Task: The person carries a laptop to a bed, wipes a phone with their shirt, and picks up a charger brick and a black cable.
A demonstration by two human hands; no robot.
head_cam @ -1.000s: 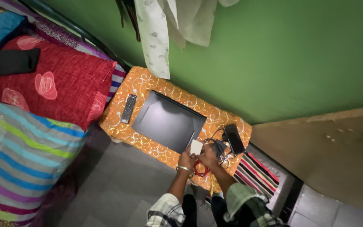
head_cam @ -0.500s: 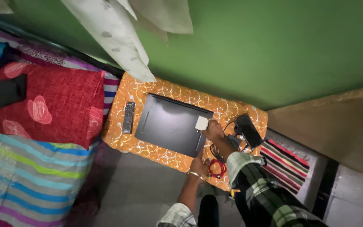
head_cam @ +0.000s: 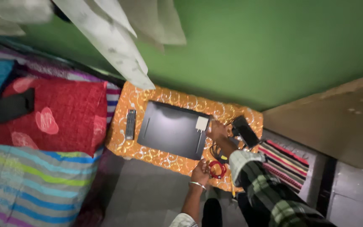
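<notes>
Right hand point(head_cam: 217, 129) sits at 3 o'clock of the white charger block point(head_cam: 201, 123), fingertips touching or just beside it; grip unclear. Block lies on the closed black laptop point(head_cam: 173, 130). Looks light, hard, smooth; best pinched by its flat sides. Left hand point(head_cam: 201, 171) at 6 o'clock, fingers curled on the red cable coil point(head_cam: 217, 169), soft and floppy. Low table with orange patterned cloth point(head_cam: 139, 94), remote point(head_cam: 130, 124), phone point(head_cam: 245, 131), green wall point(head_cam: 253, 46), red pillow point(head_cam: 59, 113).

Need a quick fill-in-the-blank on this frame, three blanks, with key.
1. The white charger block lies on the closed black ____.
2. The left hand touches a coiled cable coloured ____.
3. The remote control lies on the ____ patterned tablecloth.

Missing words: laptop; red; orange
</notes>
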